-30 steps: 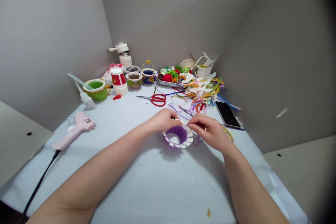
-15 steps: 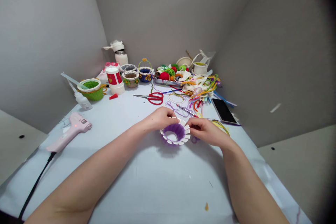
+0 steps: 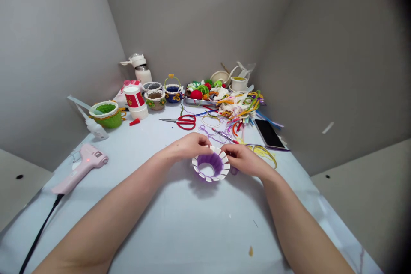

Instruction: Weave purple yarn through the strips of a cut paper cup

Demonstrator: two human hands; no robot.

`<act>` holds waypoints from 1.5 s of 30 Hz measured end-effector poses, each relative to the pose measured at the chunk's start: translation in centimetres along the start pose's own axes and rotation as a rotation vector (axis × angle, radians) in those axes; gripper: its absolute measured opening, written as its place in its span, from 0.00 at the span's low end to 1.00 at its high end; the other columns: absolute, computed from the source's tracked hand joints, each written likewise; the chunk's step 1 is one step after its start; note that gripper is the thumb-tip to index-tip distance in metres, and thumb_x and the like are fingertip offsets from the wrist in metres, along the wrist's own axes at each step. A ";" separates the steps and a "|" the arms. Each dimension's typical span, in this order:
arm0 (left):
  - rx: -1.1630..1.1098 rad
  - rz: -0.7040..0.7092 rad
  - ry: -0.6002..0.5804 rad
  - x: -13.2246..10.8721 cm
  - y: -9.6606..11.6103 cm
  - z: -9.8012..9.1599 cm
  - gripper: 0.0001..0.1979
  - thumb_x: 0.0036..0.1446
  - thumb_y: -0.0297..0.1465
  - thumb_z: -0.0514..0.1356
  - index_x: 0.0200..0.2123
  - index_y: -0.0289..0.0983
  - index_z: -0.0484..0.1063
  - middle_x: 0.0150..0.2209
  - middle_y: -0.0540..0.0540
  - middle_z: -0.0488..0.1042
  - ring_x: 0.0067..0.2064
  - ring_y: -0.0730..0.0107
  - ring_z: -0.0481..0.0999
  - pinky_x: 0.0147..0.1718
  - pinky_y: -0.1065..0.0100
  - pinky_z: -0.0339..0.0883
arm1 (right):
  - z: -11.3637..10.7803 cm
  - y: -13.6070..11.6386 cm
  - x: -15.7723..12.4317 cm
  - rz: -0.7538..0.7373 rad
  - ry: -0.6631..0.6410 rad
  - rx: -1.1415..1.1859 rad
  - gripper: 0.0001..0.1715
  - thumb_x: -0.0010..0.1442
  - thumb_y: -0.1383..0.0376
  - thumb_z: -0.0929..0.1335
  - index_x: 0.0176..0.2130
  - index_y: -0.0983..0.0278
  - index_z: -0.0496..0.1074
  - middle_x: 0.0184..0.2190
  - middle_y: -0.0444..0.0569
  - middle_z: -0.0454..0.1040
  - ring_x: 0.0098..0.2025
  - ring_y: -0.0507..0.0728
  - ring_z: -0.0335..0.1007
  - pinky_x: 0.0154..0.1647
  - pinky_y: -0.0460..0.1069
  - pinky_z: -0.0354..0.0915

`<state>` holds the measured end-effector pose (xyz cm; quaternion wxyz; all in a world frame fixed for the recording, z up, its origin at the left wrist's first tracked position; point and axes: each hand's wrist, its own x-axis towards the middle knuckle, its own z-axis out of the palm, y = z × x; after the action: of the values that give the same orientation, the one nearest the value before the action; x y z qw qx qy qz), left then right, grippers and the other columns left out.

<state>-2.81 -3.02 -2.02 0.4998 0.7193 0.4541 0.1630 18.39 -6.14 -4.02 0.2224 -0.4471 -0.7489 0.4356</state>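
Note:
A paper cup (image 3: 221, 174) has a white rim cut into strips that fan outward, and its sides are wound with purple yarn. It is tilted so that its mouth faces me. My left hand (image 3: 192, 146) is closed on the far left of the rim, thumb at the inner side. At the right edge of the cup, my right hand (image 3: 245, 160) is pinched with its fingertips against the strips. Purple yarn (image 3: 235, 171) shows just below those fingers; the exact pinch point is hidden.
Red-handled scissors (image 3: 186, 122), a pen (image 3: 224, 135) and a phone (image 3: 269, 133) lie beyond my hands. A pink glue gun (image 3: 85, 167) with a black cord is at left. Small baskets (image 3: 156, 99), a white bottle (image 3: 143, 75) and a yarn pile (image 3: 240, 105) stand at the back.
The whole view has shifted slightly, so everything sits a little further left and lower. The cup's mouth shows slightly more openly. Both hands keep their places at the rim.

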 end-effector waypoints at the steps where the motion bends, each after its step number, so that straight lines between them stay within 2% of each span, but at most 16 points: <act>1: 0.030 0.000 -0.017 -0.1 0.0 -0.1 0.12 0.44 0.37 0.59 0.31 0.36 0.71 0.27 0.52 0.71 0.28 0.74 0.67 0.25 0.74 0.58 | 0.0 0.0 0.0 0.005 0.003 0.014 0.08 0.56 0.63 0.64 0.32 0.64 0.72 0.24 0.43 0.69 0.22 0.49 0.62 0.21 0.43 0.60; 7: 0.202 -0.007 0.018 -0.7 0.6 -1.0 0.09 0.43 0.34 0.57 0.29 0.36 0.70 0.27 0.52 0.70 0.29 0.74 0.67 0.24 0.74 0.58 | 0.3 0.2 0.1 0.046 0.039 0.104 0.09 0.58 0.61 0.64 0.34 0.63 0.71 0.24 0.42 0.68 0.19 0.48 0.61 0.17 0.43 0.61; 12: 0.064 0.047 0.041 -0.4 0.6 -0.2 0.15 0.46 0.40 0.58 0.32 0.36 0.72 0.31 0.50 0.74 0.32 0.72 0.70 0.28 0.73 0.62 | 0.6 0.5 0.1 0.066 0.032 0.124 0.12 0.60 0.59 0.63 0.34 0.64 0.70 0.21 0.42 0.66 0.17 0.48 0.62 0.14 0.43 0.60; 16: 0.032 0.064 0.091 0.3 -0.2 0.3 0.12 0.45 0.38 0.59 0.28 0.34 0.71 0.26 0.51 0.71 0.28 0.73 0.68 0.25 0.73 0.60 | 0.5 0.8 0.2 0.075 0.033 0.110 0.12 0.60 0.59 0.62 0.36 0.63 0.70 0.22 0.42 0.68 0.16 0.49 0.63 0.14 0.43 0.60; 20: 0.054 0.007 0.118 0.1 -0.3 -0.3 0.12 0.44 0.38 0.60 0.27 0.35 0.72 0.25 0.51 0.70 0.27 0.74 0.66 0.24 0.73 0.58 | 0.2 1.0 0.3 0.009 0.093 0.051 0.10 0.59 0.61 0.63 0.34 0.64 0.72 0.26 0.44 0.71 0.20 0.49 0.64 0.19 0.43 0.62; 24: 0.101 -0.018 0.112 -0.2 0.2 -0.6 0.18 0.47 0.46 0.58 0.27 0.34 0.72 0.25 0.51 0.69 0.26 0.75 0.64 0.22 0.73 0.55 | 0.3 1.0 0.4 0.024 0.060 0.063 0.11 0.60 0.61 0.63 0.35 0.64 0.71 0.24 0.43 0.71 0.18 0.49 0.62 0.18 0.44 0.59; 27: 0.097 0.017 0.143 -0.1 0.5 -0.2 0.24 0.48 0.52 0.56 0.28 0.34 0.72 0.24 0.51 0.69 0.26 0.75 0.63 0.23 0.73 0.54 | 0.4 0.9 0.5 -0.031 0.073 0.041 0.10 0.59 0.62 0.63 0.34 0.65 0.72 0.26 0.44 0.71 0.23 0.50 0.65 0.22 0.44 0.61; 32: 0.020 0.103 0.086 0.4 0.0 0.8 0.18 0.45 0.44 0.61 0.31 0.34 0.75 0.28 0.49 0.73 0.30 0.72 0.69 0.27 0.72 0.60 | 0.3 0.8 0.4 -0.006 0.060 0.025 0.11 0.59 0.60 0.63 0.34 0.64 0.72 0.24 0.43 0.70 0.22 0.50 0.63 0.22 0.44 0.59; 35: 0.040 0.075 0.132 0.6 -0.3 1.1 0.15 0.45 0.40 0.61 0.28 0.33 0.75 0.26 0.49 0.73 0.29 0.71 0.70 0.26 0.72 0.60 | -0.4 0.6 0.2 -0.040 0.137 -0.034 0.12 0.59 0.59 0.65 0.33 0.65 0.73 0.26 0.44 0.71 0.26 0.51 0.63 0.26 0.45 0.60; 40: 0.059 0.054 0.153 0.6 -0.3 1.2 0.13 0.45 0.39 0.60 0.27 0.34 0.75 0.25 0.50 0.73 0.28 0.71 0.70 0.25 0.72 0.60 | -0.8 0.1 0.2 -0.019 0.288 0.004 0.16 0.57 0.55 0.67 0.30 0.66 0.71 0.23 0.42 0.66 0.25 0.49 0.57 0.24 0.45 0.55; 45: 0.086 0.039 0.163 0.4 0.0 1.4 0.12 0.46 0.38 0.59 0.26 0.35 0.75 0.25 0.50 0.73 0.28 0.72 0.70 0.25 0.72 0.59 | 0.0 -0.9 -0.1 -0.087 0.317 0.009 0.14 0.57 0.56 0.68 0.31 0.65 0.71 0.25 0.44 0.68 0.26 0.50 0.60 0.26 0.45 0.57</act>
<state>-1.68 -3.48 -2.74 0.4264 0.7334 0.4856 0.2110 17.99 -6.41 -3.23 0.3585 -0.4766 -0.7210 0.3529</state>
